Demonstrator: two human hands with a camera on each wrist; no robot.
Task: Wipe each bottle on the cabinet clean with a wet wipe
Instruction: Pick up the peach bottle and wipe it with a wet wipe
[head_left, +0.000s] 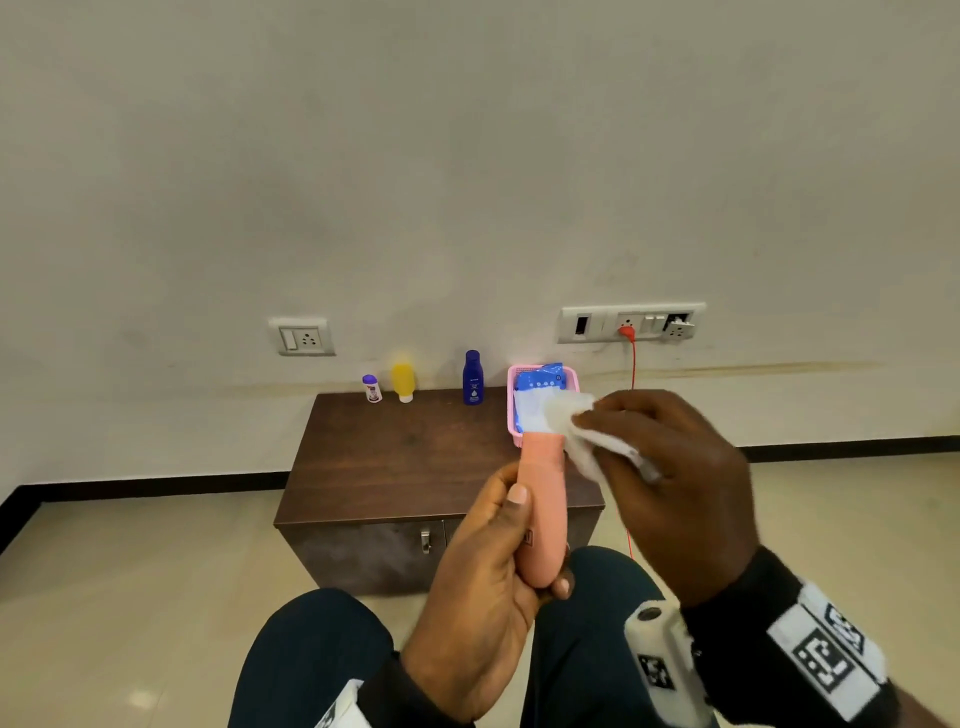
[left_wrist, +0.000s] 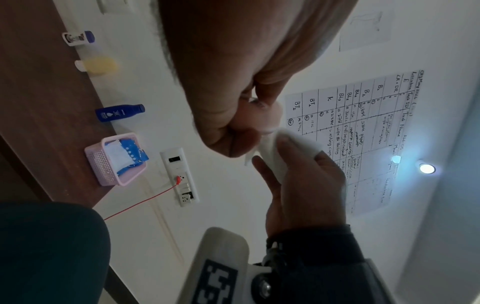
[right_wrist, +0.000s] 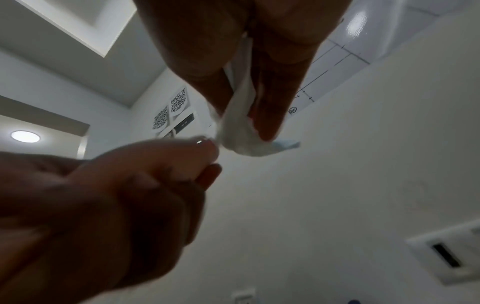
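The left hand (head_left: 483, 577) grips the pink bottle (head_left: 543, 506) above the cabinet's (head_left: 395, 467) front edge; the right hand (head_left: 675, 483) pinches a wet wipe (head_left: 576, 426) at its top. Three bottles along the back edge apparently await wiping.

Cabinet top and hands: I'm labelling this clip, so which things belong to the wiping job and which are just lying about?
Job:
- peach plastic bottle in the left hand
- white wet wipe in the right hand
- dark blue bottle
- yellow bottle
- small white purple-capped bottle
- blue wipe packet in pink basket

Lying about:
- red cable
- wall sockets
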